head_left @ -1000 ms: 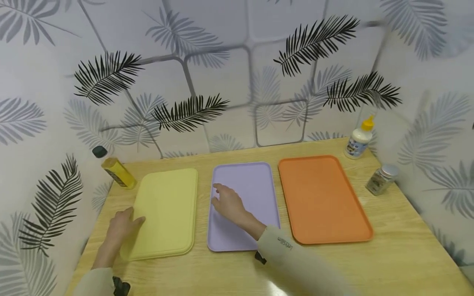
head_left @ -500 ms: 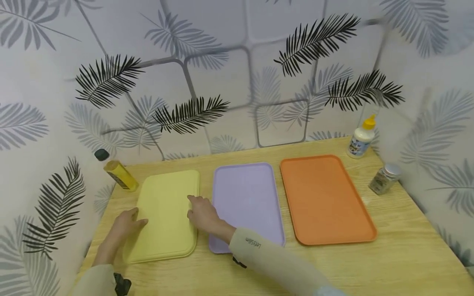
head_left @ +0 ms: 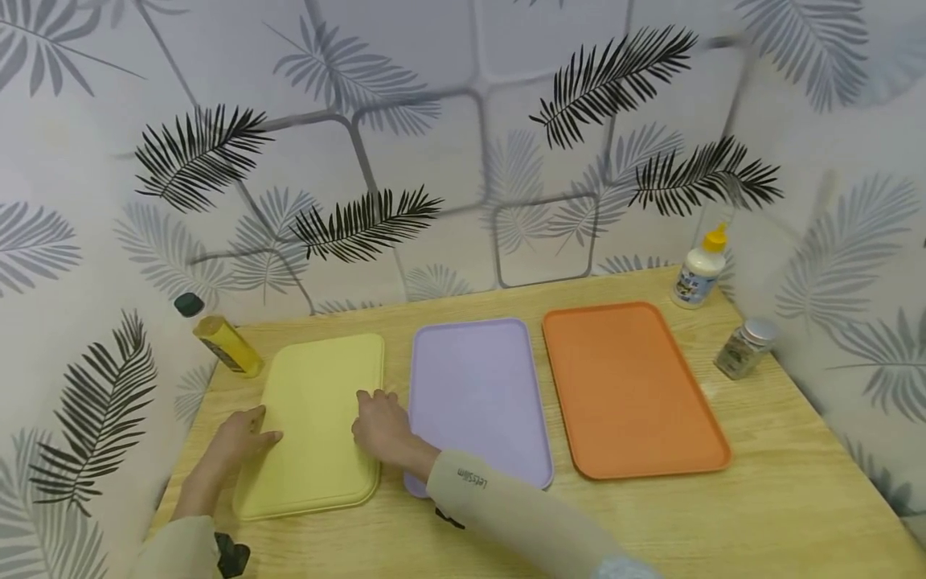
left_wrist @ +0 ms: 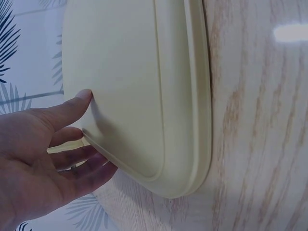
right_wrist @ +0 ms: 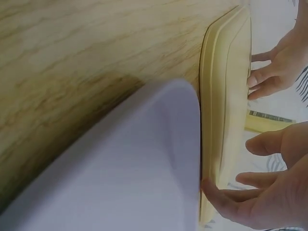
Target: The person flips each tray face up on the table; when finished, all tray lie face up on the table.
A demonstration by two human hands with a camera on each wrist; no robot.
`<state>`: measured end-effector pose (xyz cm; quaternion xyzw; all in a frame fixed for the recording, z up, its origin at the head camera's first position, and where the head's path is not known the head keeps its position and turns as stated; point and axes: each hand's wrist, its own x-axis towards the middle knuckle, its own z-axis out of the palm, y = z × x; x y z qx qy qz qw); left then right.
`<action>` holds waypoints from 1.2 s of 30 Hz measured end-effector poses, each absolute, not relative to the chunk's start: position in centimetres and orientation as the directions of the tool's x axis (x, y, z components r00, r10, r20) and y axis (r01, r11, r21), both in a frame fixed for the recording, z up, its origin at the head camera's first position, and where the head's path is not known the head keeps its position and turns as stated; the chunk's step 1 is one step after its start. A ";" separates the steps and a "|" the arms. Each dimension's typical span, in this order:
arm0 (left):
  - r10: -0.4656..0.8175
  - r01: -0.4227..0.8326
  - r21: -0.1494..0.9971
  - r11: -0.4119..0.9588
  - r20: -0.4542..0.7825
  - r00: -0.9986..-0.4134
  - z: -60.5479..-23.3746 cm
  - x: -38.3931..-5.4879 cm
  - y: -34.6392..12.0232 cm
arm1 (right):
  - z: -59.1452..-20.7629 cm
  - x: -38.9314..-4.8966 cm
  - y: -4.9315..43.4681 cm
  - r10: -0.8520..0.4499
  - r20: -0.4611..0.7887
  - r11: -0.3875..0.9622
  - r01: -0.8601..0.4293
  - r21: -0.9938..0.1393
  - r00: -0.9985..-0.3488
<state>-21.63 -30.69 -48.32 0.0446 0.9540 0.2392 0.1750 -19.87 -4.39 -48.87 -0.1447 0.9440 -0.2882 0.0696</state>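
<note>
A pale yellow tray lies at the left of the table, its flat top bordered by a stepped rim. At its left edge, my left hand holds the rim, thumb on top and the other fingers around the edge, as the left wrist view of the hand shows. My right hand is at the opposite edge. In the right wrist view, a fingertip of it touches the yellow rim, while the thumb stands apart from the tray.
A lilac tray lies in the middle under my right forearm, and an orange tray to its right. A yellow bottle with a dark cap stands back left. A white glue bottle and a lidded glass jar stand at right.
My right hand has moved left from above the lilac tray to the yellow tray's right edge. My left hand has stayed at the left edge.
</note>
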 end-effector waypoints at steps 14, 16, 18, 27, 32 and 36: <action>0.162 -0.010 0.492 0.870 -0.306 -0.938 -48.6 -20.7 -30.8 | -50.6 -19.1 -3.9 -0.319 -0.049 0.728 -0.212 -0.652 -0.946; 0.146 -0.036 0.507 0.861 -0.315 -0.938 -48.5 -20.9 -30.7 | -50.9 -19.1 -3.8 -0.324 -0.030 0.716 -0.224 -0.661 -0.946; 0.130 -0.054 0.512 0.857 -0.316 -0.940 -48.2 -21.2 -30.7 | -50.9 -19.3 -3.8 -0.318 -0.001 0.689 -0.230 -0.687 -0.948; 0.123 -0.052 0.489 0.871 -0.318 -0.940 -47.6 -22.2 -30.5 | -50.5 -20.2 -3.4 -0.218 -0.036 0.534 -0.089 -0.841 -0.975; 0.112 -0.067 0.500 0.863 -0.320 -0.941 -47.8 -22.0 -30.8 | -50.3 -20.1 -3.2 -0.192 -0.154 0.317 0.087 -0.944 -0.969; 0.133 -0.025 0.468 0.884 -0.302 -0.944 -47.6 -22.0 -30.6 | -50.2 -20.1 -2.8 -0.147 -0.146 0.203 0.115 -0.972 -0.978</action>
